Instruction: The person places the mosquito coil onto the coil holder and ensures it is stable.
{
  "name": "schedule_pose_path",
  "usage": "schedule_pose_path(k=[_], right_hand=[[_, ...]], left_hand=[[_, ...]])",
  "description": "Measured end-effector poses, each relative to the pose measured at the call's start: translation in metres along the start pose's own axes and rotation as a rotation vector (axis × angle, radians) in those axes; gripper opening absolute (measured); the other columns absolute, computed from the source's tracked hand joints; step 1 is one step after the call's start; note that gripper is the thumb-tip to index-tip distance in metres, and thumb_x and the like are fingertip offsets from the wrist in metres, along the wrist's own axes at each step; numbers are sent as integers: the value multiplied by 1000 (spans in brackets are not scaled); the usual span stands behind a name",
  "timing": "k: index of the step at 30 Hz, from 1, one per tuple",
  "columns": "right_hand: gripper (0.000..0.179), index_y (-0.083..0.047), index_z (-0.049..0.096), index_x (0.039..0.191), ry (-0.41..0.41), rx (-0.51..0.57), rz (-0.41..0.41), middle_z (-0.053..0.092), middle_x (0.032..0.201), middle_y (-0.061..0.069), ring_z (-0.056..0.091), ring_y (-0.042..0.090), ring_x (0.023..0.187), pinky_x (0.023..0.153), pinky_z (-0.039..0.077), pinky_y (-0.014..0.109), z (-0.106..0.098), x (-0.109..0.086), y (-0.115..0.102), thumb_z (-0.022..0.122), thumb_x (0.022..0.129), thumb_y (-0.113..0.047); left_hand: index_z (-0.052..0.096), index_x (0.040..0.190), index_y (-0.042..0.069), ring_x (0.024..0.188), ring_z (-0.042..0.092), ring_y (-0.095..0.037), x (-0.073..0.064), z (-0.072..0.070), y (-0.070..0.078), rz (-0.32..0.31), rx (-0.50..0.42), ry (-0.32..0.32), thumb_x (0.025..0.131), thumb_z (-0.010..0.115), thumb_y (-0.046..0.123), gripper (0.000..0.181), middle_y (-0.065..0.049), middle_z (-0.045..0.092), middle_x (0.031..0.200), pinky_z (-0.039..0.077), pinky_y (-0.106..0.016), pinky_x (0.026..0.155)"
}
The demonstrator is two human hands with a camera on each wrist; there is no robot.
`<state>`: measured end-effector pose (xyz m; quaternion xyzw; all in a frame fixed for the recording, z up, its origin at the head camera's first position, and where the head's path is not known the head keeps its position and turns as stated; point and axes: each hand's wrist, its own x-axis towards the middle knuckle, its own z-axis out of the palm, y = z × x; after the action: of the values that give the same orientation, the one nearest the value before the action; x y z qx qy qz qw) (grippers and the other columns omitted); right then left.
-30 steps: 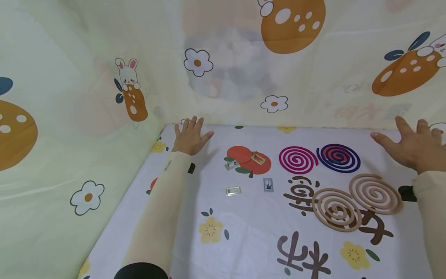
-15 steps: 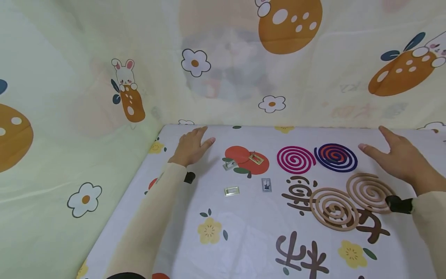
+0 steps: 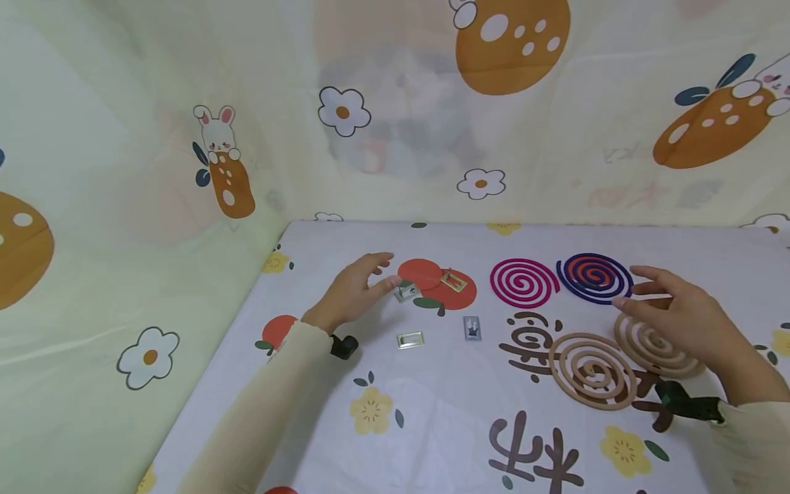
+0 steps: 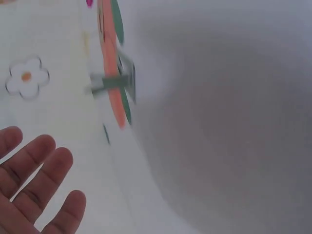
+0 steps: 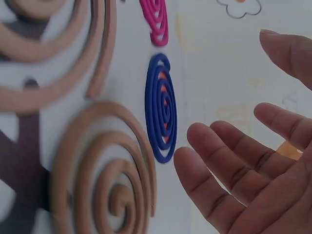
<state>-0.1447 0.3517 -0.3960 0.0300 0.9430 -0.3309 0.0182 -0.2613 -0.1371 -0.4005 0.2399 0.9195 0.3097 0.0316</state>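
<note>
My left hand point(image 3: 353, 288) hovers at the left with fingers loosely bent and holds nothing; its fingertips are near a silver mosquito coil stand point(image 3: 407, 293), also seen in the left wrist view point(image 4: 127, 80). A gold stand point(image 3: 455, 280) lies just beyond, and two flat metal stands, one pale point(image 3: 410, 339) and one grey point(image 3: 472, 328), lie closer. My right hand point(image 3: 691, 322) hovers with nothing in it over the right tan mosquito coil point(image 3: 642, 334), by a dark blue coil point(image 5: 150, 112) with an orange-red inner part. A second tan coil point(image 3: 555, 370) and a magenta coil point(image 3: 495, 283) lie left.
A white tablecloth point(image 3: 444, 405) printed with flowers, persimmons and brown characters covers the table. Pale curtains with rabbit and carrot prints point(image 3: 395, 158) stand along the back and left edges. Each wrist wears a black camera strap point(image 3: 343, 346).
Both hands have drawn back from the far edge toward me and inward, the left to the right, the right to the left. Their spread fingers have become loosely bent. The coils and stands lie unmoved.
</note>
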Motion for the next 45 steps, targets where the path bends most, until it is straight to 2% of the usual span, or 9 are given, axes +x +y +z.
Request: schedule_pose_path(k=[6,12,17,23,26,30,33,40,45], right_hand=[[80,8,34,156,-58,23,-13,54,136,40,55,61,119,83,57,65,14,-11,1,66,103,-43],[70,8,42,151,-81,25,-24,62,128,33,62,54,114,74,62,50,23,-20,4,68,102,-36],[65,8,51,144,-76,-3,-33,66,117,28,64,50,108,71,61,46,29,-24,8,74,98,-31],[54,10,64,128,-18,-84,-52,68,94,11,61,26,83,59,48,31,36,-25,12,81,91,-25],[54,10,69,121,0,-155,-76,64,82,4,52,18,73,57,40,29,38,-26,11,84,88,-29],[58,12,69,118,-39,-182,-91,59,74,-1,47,15,67,55,36,29,41,-27,6,86,86,-32],[63,15,66,121,-94,-153,-62,59,75,0,48,16,65,53,37,28,42,-27,3,86,87,-33],[56,12,67,115,-97,-157,-44,60,76,2,50,17,66,53,38,29,42,-26,1,85,86,-32],[51,8,65,109,-145,-116,25,61,79,4,54,18,68,57,41,31,42,-26,-2,86,84,-31]], left_hand=[[55,150,11,128,60,-28,-4,17,24,75,-1,-72,94,75,48,70,-7,63,144,52,-47,104],[65,140,7,128,63,-25,-5,39,54,161,124,-119,91,80,44,63,-8,68,137,49,-43,108],[70,134,10,119,65,-18,-5,59,70,137,210,-175,91,81,42,54,-3,71,127,53,-35,102],[72,133,13,119,66,-15,-3,79,85,92,262,-213,92,81,37,48,3,72,129,52,-30,102],[74,130,15,120,64,-14,-2,88,91,77,259,-214,93,81,34,43,5,73,126,51,-28,104],[77,125,15,115,64,-13,0,98,94,89,285,-185,92,81,32,37,5,75,119,50,-27,102],[79,121,14,109,65,-13,1,104,94,122,308,-162,92,82,32,34,5,76,114,51,-27,100],[81,113,16,112,64,-14,2,112,93,151,330,-146,93,82,30,25,4,75,112,49,-26,102],[82,107,17,112,64,-14,2,114,96,158,322,-142,93,82,27,18,4,74,111,49,-25,102]])
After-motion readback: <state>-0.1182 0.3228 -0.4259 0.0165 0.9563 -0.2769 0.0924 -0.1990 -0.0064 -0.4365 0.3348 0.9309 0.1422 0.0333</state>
